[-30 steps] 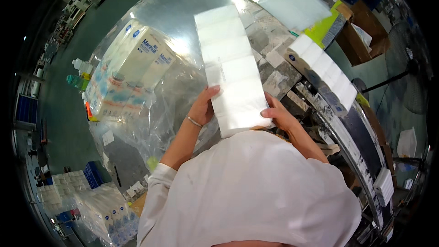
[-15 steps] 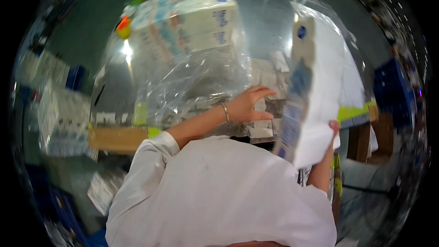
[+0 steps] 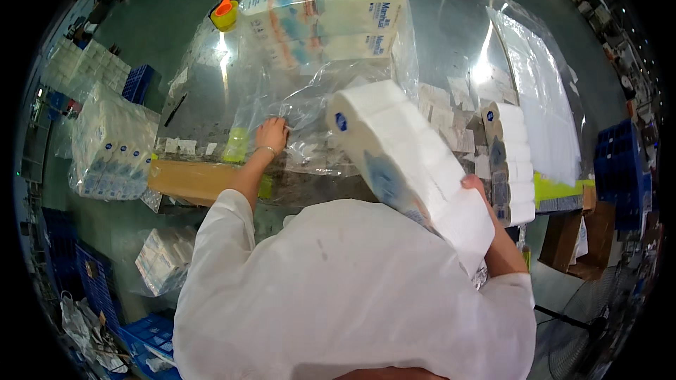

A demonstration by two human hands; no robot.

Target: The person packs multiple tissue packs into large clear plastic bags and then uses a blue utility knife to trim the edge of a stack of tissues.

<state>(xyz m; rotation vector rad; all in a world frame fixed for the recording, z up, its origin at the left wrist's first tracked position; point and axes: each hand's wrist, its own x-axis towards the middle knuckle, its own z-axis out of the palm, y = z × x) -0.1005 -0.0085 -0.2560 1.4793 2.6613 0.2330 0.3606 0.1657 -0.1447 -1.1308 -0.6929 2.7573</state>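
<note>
My right hand (image 3: 475, 184) grips the near end of a long pack of toilet rolls (image 3: 412, 158), white with a blue print on its side. The pack slants over the table's front edge, its far end next to the mouth of a large clear plastic bag (image 3: 310, 116). At the bag's near left edge, my left hand (image 3: 272, 134) has its fingers bent onto the film. Several similar packs (image 3: 331, 14) lie side by side inside the far part of the bag. Another roll pack (image 3: 510, 162) stands on the table to the right.
Flat clear bags (image 3: 539, 91) are stacked on the table's right side. An orange and yellow tape dispenser (image 3: 224, 13) sits far left, a black pen (image 3: 175, 110) nearer. A filled bag (image 3: 113, 144) stands left of the table. An open cardboard box (image 3: 577, 239) and blue crates (image 3: 620, 169) are at the right.
My left hand has moved left onto the bag's edge. The pack in my right hand has swung left toward the bag, uncovering another roll pack at the right.
</note>
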